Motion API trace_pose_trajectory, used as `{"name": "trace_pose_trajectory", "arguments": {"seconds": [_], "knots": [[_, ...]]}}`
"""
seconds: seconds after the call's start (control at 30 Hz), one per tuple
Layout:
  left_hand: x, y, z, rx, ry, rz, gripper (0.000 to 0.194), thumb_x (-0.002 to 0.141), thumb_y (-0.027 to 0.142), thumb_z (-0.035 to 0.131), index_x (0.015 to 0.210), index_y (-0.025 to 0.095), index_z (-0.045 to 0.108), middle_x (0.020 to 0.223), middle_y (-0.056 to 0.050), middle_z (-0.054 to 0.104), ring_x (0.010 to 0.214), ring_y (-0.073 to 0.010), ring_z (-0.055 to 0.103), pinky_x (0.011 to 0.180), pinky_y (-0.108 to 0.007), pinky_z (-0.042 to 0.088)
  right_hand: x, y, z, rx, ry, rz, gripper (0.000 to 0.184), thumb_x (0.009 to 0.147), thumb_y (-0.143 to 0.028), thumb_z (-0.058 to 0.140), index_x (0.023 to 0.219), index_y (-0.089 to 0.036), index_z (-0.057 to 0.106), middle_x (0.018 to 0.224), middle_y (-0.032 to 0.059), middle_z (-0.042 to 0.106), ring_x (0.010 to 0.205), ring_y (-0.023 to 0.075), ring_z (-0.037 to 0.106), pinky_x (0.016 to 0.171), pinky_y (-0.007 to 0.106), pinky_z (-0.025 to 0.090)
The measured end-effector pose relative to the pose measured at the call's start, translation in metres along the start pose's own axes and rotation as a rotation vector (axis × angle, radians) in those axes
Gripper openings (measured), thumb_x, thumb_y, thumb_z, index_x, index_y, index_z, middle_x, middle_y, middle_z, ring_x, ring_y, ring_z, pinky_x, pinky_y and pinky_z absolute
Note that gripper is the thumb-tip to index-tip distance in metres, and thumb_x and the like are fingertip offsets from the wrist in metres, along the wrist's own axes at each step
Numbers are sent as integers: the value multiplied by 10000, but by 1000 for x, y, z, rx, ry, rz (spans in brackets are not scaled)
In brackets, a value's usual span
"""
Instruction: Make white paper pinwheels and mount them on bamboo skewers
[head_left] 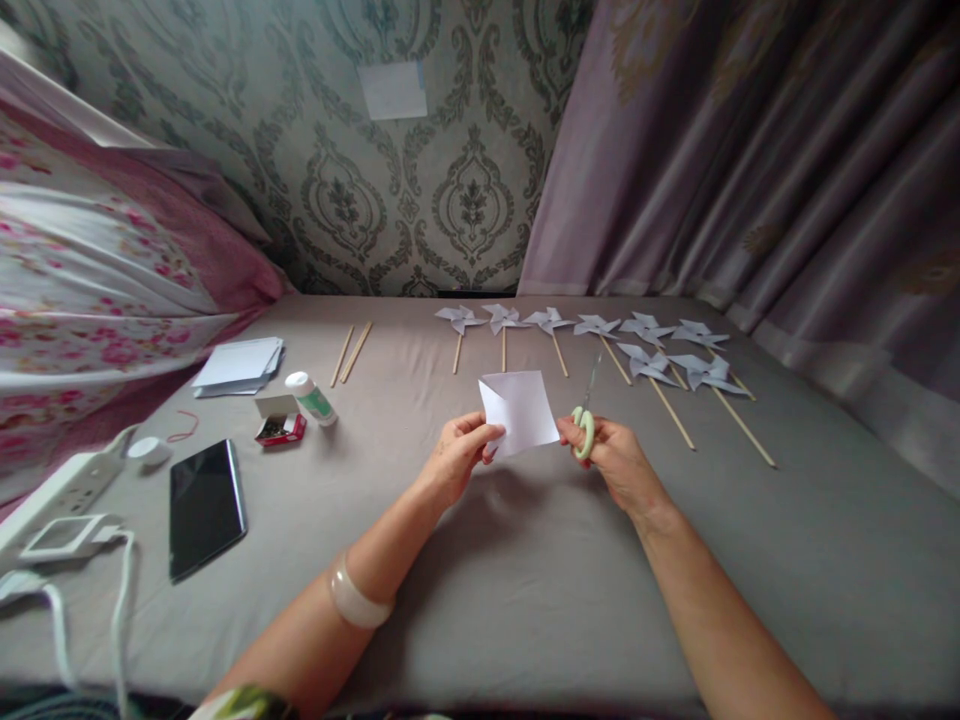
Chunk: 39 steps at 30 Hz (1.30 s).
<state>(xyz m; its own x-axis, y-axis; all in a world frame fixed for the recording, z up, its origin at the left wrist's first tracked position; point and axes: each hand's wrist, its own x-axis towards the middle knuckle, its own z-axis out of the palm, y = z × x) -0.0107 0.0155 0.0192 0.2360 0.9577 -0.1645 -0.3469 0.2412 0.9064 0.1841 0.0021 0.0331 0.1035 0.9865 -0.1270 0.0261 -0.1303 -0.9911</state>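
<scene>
A square sheet of white paper (521, 410) is held up above the grey cloth by my left hand (459, 452), which pinches its lower left edge between thumb and fingers. A slit or crease shows near the sheet's upper left corner. My right hand (607, 455) is closed on the light green handles of a pair of scissors (583, 432), the blades pointing up and away from me. Its fingertips are at the sheet's lower right corner; whether they grip the paper too I cannot tell.
Several white paper pinwheels (596, 325) on wooden sticks lie at the back right. Left of me are loose sticks (355, 352), a paper stack (238, 366), a glue stick (311, 398), a small red box (280, 425), a phone (208, 510) and a power strip (67, 500) with white cables.
</scene>
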Motion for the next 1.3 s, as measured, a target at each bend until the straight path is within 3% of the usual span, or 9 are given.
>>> {"name": "trace_pose_trajectory", "arguments": {"seconds": [0.23,0.4,0.73,0.93,1.03,1.17,1.3], "knots": [[0,1,0,-51,-5,-33,162,573,257,676,672,133,642,592,22,521,487,-59,416,460,-198,279,3,3,-4,-7,17,-5,438,556,-543,769,644,-151,594,539,-42,500,446,59,335,437,235,234],[-1,4,1,-23,29,-69,203,543,275,683,692,140,653,597,22,543,491,-62,436,467,-196,291,2,5,-6,-5,-73,-17,416,590,-504,761,554,-179,505,478,-73,388,458,66,303,451,239,216],[1,0,0,-46,47,-50,266,551,300,750,742,134,672,654,-1,588,523,-66,470,469,-198,301,-3,2,-1,36,-32,-66,356,522,-415,801,591,-172,550,537,-67,430,517,74,329,504,237,269],[1,-1,3,-94,39,22,314,652,417,759,739,135,651,629,13,558,513,-46,459,509,-188,351,0,6,0,101,85,-161,368,590,-426,771,558,-193,488,509,-72,381,488,73,299,473,241,246],[-1,-5,8,-94,49,-4,332,611,390,799,760,129,657,699,-10,599,578,-59,520,530,-184,372,1,11,7,172,182,-198,395,616,-426,755,545,-205,435,497,-75,348,476,72,283,452,239,232],[-5,-13,20,-84,42,-41,340,582,343,825,789,124,668,756,-27,628,609,-68,547,539,-186,382,-1,19,23,197,280,-234,364,637,-416,738,580,-201,450,535,-68,401,487,72,320,467,231,279],[-8,-20,28,-130,60,-12,302,597,330,813,749,120,659,749,-24,628,595,-66,541,528,-187,375,-7,23,38,184,280,-237,285,678,-386,714,644,-188,511,600,-51,494,527,81,384,518,228,339]]}}
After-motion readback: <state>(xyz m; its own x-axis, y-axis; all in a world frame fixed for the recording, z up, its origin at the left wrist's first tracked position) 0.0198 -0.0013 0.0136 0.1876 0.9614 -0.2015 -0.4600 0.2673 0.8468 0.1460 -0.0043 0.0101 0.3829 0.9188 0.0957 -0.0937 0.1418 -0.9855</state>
